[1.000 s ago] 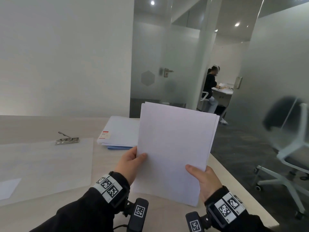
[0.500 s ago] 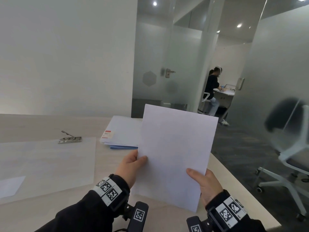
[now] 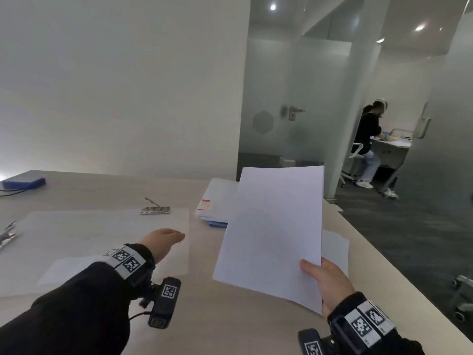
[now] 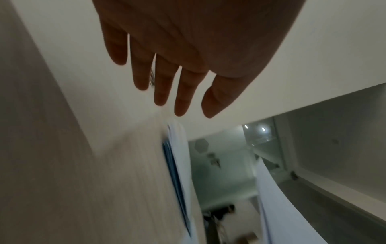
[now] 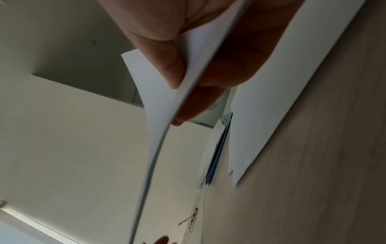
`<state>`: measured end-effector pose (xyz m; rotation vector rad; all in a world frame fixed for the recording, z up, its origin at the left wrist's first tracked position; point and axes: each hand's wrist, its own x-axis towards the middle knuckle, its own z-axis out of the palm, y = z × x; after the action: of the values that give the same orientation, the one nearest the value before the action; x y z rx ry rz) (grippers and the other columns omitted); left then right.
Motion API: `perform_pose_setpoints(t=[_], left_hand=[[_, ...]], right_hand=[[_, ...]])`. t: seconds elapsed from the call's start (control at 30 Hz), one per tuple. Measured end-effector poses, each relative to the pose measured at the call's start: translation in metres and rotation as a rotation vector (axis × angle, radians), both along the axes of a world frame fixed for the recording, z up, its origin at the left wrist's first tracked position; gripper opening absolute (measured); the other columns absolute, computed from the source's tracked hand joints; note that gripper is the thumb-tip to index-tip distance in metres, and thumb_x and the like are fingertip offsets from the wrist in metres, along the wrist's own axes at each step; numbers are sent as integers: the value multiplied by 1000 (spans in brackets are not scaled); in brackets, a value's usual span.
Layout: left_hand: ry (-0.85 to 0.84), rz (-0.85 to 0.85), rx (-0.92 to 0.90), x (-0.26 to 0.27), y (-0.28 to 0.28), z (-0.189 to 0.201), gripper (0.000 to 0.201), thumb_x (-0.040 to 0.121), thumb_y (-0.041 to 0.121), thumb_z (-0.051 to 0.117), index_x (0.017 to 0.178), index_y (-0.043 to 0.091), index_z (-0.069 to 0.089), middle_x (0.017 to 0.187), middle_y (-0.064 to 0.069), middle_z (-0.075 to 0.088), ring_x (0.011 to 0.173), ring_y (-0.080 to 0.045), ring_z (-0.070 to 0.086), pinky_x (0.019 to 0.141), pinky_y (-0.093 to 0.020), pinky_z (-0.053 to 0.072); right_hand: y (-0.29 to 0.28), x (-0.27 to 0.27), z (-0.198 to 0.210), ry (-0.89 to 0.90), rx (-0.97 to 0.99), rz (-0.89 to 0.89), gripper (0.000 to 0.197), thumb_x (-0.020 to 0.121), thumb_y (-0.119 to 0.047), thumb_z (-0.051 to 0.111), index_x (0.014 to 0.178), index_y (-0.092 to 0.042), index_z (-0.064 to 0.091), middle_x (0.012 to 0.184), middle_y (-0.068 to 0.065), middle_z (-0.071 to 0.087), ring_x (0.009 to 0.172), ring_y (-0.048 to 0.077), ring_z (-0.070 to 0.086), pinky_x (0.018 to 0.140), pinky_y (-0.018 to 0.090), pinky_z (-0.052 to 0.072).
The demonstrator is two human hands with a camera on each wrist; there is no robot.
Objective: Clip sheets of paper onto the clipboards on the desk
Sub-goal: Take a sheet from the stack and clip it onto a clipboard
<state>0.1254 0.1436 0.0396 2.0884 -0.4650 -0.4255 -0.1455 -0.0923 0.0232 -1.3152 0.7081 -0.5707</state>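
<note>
My right hand (image 3: 323,276) pinches the lower right corner of a thin stack of white sheets (image 3: 273,226) and holds it tilted above the desk; in the right wrist view the thumb (image 5: 167,62) lies on top and the fingers underneath. My left hand (image 3: 163,239) holds nothing and hovers with straight fingers (image 4: 160,85) over a translucent clipboard (image 3: 89,234) that lies flat on the desk. The clipboard's metal clip (image 3: 154,209) sits at its far edge, lever raised. At the far left edge shows another metal clip (image 3: 7,233).
A ream of white paper on a blue folder (image 3: 217,201) lies behind the held sheets, and loose sheets (image 3: 335,245) lie under them. A blue box (image 3: 24,181) sits at the back left. The desk's right edge (image 3: 384,262) drops to the floor. A person sits far off.
My left hand has let go of the sheets and moved left over the clipboard. My right hand alone now holds the stack, lower and tilted. The view has turned left.
</note>
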Motion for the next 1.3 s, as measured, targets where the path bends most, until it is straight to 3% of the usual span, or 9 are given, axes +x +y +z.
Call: perform_pose_setpoints(t=[0.17,0.3,0.47,0.6,0.67,0.93,1.13,1.23,1.3], left_hand=[[-34,236,151,43,75,-1,46,102,19,37,147,9,34,155,-10,33,142,-23,33,112,-26,24],[-105,75,435,42,108,-2,49,104,9,23,152,17,17,161,-4,16,147,-16,22,114,-22,11],[21,-40,527,5,118,1,48,99,18,47,145,8,37,156,-7,30,143,-21,32,115,-28,23],[124,-77,381,-10,136,-4,46,93,15,50,137,28,49,147,6,44,135,-18,41,107,-27,33],[229,-64,224,-14,152,-6,42,84,14,54,121,33,60,134,6,56,125,-16,50,87,-30,47],[44,481,-184,32,254,5,30,89,1,44,99,15,68,97,3,67,79,-15,57,61,-25,38],[161,700,-157,72,312,-19,39,89,5,51,128,1,56,132,-22,57,123,-39,53,91,-38,44],[254,690,-227,78,318,-33,46,82,12,57,119,-14,56,123,-35,58,106,-43,59,83,-37,42],[249,668,-248,82,322,-40,59,67,21,60,116,-14,58,101,-27,62,90,-30,54,85,-40,44]], right_hand=[[24,28,1,-6,-33,66,16,95,-6,56,99,-14,69,97,11,74,90,30,68,72,36,53],[50,57,6,-19,-52,133,18,95,-5,55,94,-16,69,93,8,74,86,27,68,67,33,51],[85,97,10,-41,-33,205,18,94,-3,54,96,-12,69,91,11,73,80,28,67,65,33,50],[112,127,6,-51,3,241,17,93,-3,55,104,-6,67,100,19,71,87,34,66,75,38,52],[123,140,3,-38,21,259,18,94,-3,55,109,-3,66,103,22,70,87,35,65,73,38,52],[170,196,-13,53,3,368,15,91,1,56,103,0,65,98,22,70,85,35,66,78,42,53],[234,238,-20,166,-68,546,13,90,1,58,94,-8,67,98,19,72,91,37,68,91,52,53],[262,255,-23,202,-86,609,11,90,1,59,93,-7,66,102,22,71,94,40,68,91,52,53],[275,262,-24,223,-97,631,10,89,0,59,95,-5,66,104,24,71,95,41,68,90,52,54]])
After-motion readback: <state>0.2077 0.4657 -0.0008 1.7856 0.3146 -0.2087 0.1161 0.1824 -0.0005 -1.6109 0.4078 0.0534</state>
